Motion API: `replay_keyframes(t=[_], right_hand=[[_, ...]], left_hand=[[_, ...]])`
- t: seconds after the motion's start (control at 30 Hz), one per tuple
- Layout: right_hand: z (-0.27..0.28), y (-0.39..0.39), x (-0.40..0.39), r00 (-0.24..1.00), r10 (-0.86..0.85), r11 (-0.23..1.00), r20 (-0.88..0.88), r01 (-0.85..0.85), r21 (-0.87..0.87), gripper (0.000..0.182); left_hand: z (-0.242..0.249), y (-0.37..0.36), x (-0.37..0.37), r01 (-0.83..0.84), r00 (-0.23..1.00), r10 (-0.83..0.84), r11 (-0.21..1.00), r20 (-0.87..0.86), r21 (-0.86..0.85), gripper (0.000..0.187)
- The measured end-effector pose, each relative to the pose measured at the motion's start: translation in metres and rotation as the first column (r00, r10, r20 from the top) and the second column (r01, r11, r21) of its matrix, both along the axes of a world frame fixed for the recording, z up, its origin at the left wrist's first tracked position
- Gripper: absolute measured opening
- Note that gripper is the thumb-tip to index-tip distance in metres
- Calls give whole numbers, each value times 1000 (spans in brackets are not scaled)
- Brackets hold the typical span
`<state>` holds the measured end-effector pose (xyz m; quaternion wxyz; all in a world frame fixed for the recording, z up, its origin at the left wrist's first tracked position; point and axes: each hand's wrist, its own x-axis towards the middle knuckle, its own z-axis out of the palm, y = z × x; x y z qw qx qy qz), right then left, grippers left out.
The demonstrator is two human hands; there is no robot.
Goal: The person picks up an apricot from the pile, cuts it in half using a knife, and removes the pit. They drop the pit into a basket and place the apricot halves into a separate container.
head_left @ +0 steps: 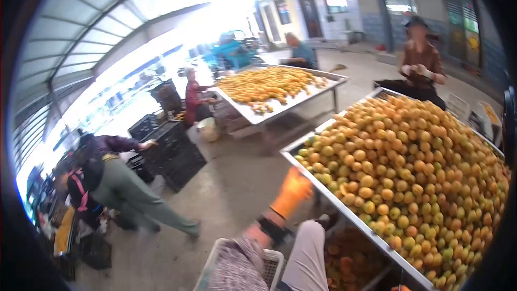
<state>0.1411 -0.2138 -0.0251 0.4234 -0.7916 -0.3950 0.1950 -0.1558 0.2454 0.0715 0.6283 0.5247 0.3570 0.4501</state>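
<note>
My left hand (294, 189), in an orange glove with a dark band at the wrist, is beside the left metal rim of a large tray (344, 210). Its fingers are blurred, so whether they are closed or hold anything is unclear. Round yellow-orange fruits (409, 167), some greenish, are heaped high on the tray. At the bottom edge, a small orange bit (400, 288) looks like part of my right glove; its fingers are hidden. Below my left forearm stands a pale plastic basket (274, 267), and more fruits (353, 258) lie under the tray.
A second table (253, 116) holds spread orange fruit pieces, with two seated people beside it. Across the heap sits another person (423, 64). At left, people bend near black crates (172, 153). A pale bucket (208, 129) stands on the floor.
</note>
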Motion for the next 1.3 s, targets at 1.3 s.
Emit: replay_keyframes(t=[1.3], right_hand=[[88, 68, -71, 944, -71, 993, -321, 97, 68, 15]], left_hand=[[-43, 106, 207, 41, 467, 435, 859, -770, 511, 42]])
